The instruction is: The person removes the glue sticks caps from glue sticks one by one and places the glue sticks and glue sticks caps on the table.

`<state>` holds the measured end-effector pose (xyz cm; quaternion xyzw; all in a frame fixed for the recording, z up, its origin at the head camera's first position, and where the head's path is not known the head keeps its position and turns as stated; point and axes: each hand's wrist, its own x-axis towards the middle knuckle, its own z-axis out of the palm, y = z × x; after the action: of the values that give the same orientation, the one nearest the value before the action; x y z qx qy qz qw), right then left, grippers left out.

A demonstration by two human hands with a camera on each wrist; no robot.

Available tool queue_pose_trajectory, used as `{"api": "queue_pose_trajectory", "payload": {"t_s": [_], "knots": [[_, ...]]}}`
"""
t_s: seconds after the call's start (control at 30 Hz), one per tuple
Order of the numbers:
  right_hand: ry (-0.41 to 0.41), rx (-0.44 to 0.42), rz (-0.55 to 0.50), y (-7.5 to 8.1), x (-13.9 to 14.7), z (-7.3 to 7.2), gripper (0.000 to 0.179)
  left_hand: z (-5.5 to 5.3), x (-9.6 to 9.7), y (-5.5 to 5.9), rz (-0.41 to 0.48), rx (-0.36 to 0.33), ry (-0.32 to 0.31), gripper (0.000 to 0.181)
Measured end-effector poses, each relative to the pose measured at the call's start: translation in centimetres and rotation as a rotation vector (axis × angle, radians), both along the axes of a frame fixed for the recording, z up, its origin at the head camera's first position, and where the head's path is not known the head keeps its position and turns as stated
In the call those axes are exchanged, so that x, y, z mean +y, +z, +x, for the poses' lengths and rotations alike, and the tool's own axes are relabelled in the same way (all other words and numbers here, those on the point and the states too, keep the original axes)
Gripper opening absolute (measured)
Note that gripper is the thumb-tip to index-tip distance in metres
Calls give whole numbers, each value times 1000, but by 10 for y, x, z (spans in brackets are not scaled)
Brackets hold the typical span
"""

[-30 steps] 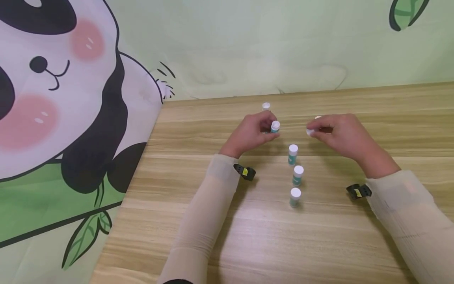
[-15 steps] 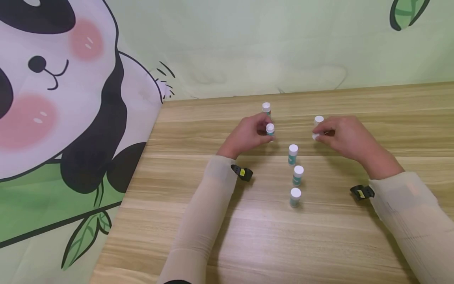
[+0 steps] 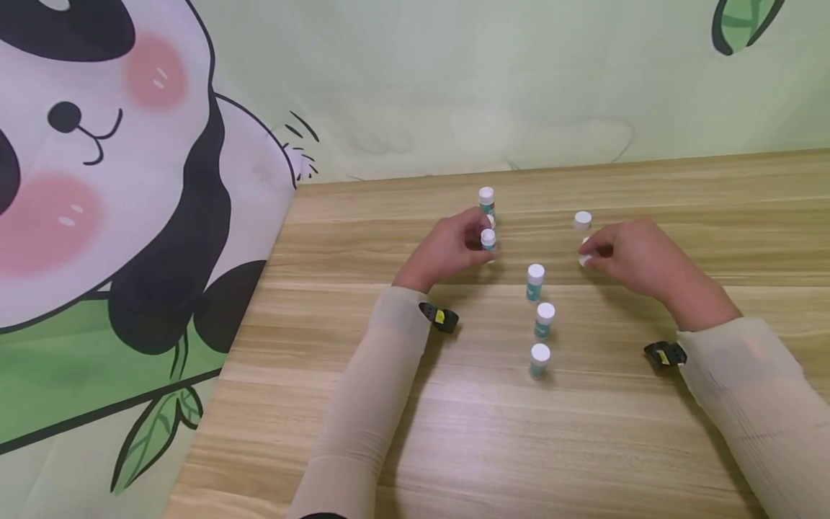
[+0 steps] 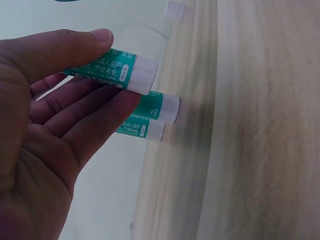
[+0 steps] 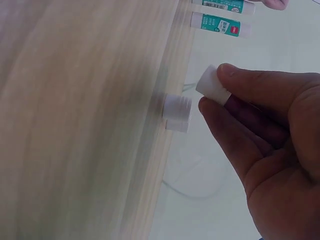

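Note:
My left hand (image 3: 447, 249) grips an uncapped glue stick (image 4: 105, 67) with a teal label, upright, thumb on one side and fingers on the other. Just behind it stand two more glue sticks, a rear one (image 3: 487, 202) and one (image 4: 155, 106) mostly hidden by the fingers in the head view. Between thumb and forefinger, my right hand (image 3: 642, 263) pinches a white cap (image 5: 212, 85), tilted in the right wrist view. Near that hand, two white caps (image 5: 176, 106) sit on the table, overlapping in the right wrist view.
Three glue sticks with white tops stand in a front-to-back row between the arms: a far one (image 3: 534, 282), a middle one (image 3: 545, 321) and a near one (image 3: 540, 360). The wooden table (image 3: 454, 440) meets a panda-printed backdrop (image 3: 454, 86) at its back and left.
My left hand has moved slightly left and nearer with the glue stick, showing more of those behind. My right hand has shifted right and nearer with its cap, uncovering a cap on the table.

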<state>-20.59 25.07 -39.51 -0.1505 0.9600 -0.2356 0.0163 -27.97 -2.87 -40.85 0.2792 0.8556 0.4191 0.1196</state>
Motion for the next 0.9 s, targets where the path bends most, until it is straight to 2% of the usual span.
{"api": "queue_pose_trajectory", "payload": {"t_s": [0.47, 0.67, 0.9], "knots": [[45, -61, 89, -9, 3, -4, 18, 0, -3, -9, -15, -40, 7, 30], [53, -59, 106, -9, 2, -2, 14, 2, -4, -10, -48, -31, 18, 31], [58, -78, 118, -11, 3, -3, 14, 3, -6, -12, -32, -25, 17, 31]]}}
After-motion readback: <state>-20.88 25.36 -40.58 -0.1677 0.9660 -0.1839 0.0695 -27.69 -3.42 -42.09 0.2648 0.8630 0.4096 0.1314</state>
